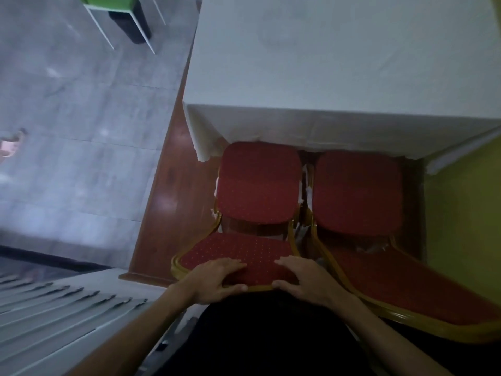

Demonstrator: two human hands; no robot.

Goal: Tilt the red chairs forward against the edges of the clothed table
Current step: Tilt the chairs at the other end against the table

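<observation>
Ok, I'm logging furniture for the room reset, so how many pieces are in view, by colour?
Red chairs: 2, the left red chair, gripped by the left hand and right hand, and the right red chair
Green chair: 1
White-clothed table: 1
Total: 4

Blocked at twelve o'clock by the clothed table [339, 120]. Crowded at three o'clock by the second chair [357, 191], only a narrow gap from the near chair [257, 185]. Open at nine o'clock over the wooden floor [165, 191].
</observation>
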